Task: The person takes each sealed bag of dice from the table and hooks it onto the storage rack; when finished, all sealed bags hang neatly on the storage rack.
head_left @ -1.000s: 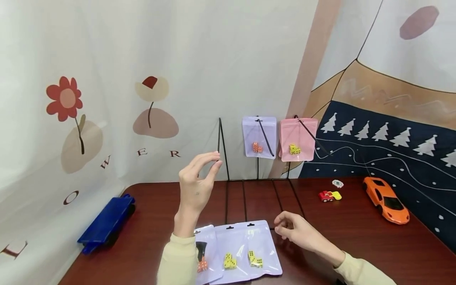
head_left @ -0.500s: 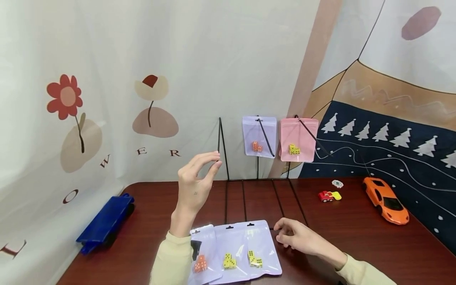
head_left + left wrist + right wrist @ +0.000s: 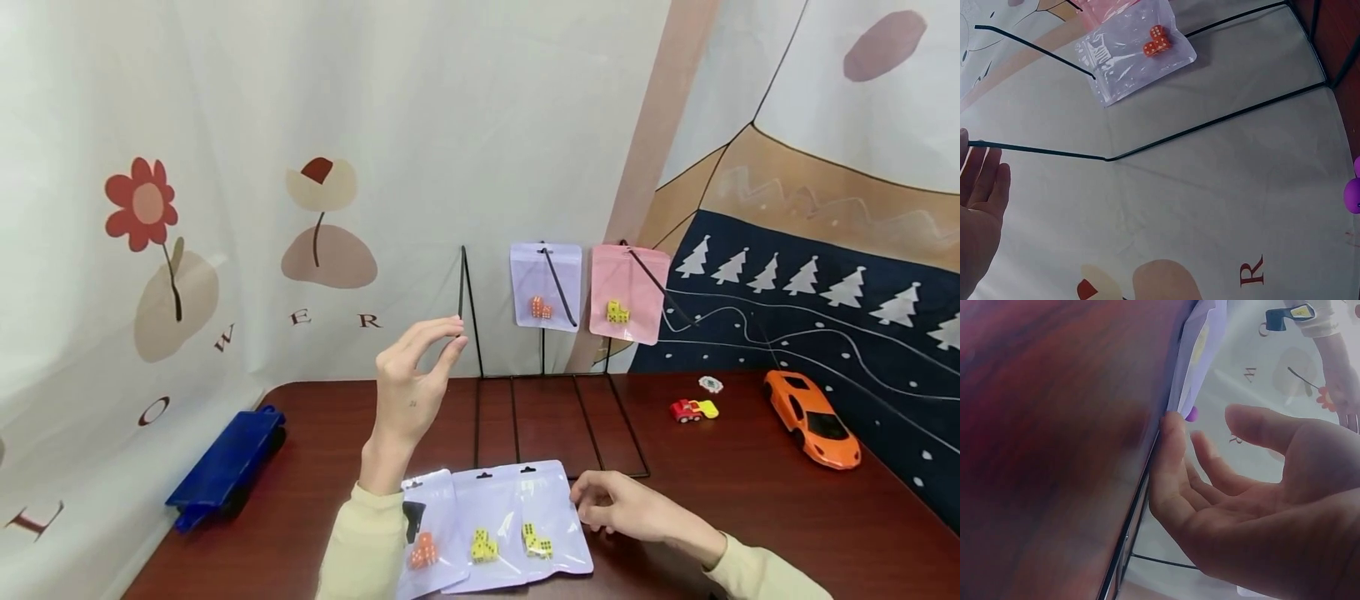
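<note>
A person's left hand (image 3: 408,383) pinches the tip of a black display-rack hook (image 3: 1041,151); the right hand (image 3: 626,505), loosely curled, sits just beside three lilac dice pouches (image 3: 504,502) on the table (image 3: 322,492).

Black wire rack (image 3: 543,376) is standing, its left hook (image 3: 1041,151) pinched at the tip by the left hand (image 3: 411,387). Purple bag (image 3: 531,279) and pink bag (image 3: 615,282) hang on the rack's other hooks. Three more purple bags (image 3: 491,504) lie overlapping just in front of it; the right hand (image 3: 630,507) is maybe touching one, tough angle.
</note>
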Demonstrator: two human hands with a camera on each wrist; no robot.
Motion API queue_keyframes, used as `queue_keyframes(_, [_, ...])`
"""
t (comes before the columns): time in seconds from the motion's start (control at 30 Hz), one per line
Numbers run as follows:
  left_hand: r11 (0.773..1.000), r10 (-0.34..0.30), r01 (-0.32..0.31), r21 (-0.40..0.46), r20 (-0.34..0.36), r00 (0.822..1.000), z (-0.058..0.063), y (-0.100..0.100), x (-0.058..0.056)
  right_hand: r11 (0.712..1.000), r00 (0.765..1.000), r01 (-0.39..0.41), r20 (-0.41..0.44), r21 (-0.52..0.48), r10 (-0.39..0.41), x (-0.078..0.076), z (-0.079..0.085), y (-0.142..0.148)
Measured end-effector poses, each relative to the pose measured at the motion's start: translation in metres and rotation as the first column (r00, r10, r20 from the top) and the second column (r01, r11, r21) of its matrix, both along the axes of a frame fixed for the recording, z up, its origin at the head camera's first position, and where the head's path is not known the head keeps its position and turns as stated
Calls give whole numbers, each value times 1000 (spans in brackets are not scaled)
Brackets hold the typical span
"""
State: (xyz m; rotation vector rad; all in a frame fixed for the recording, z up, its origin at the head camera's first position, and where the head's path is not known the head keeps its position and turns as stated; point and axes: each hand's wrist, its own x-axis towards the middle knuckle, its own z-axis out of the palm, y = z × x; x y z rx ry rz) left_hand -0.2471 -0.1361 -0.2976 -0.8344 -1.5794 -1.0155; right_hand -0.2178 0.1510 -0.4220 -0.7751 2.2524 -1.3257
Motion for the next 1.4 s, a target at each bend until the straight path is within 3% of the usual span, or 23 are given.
queue_keyframes(0.47, [1000,11,-11,-9,4,1000,2,2,-2,1000,999,-13,51,19,12,-2,1,1])
queue_keyframes(0.67, [1000,6,-6,-4,6,1000,0,1,-2,998,998,59,-8,-7,-59,-3,1,1])
queue_keyframes(1.0, [1000,-7,7,-4,11,1000,-1,2,-2,977,982,188,-7,-102,-190,1,0,7])
queue_keyframes(1.4, [1000,6,-6,-5,9,1000,-1,0,-1,988,985,149,-82,-41,-152,3,3,17])
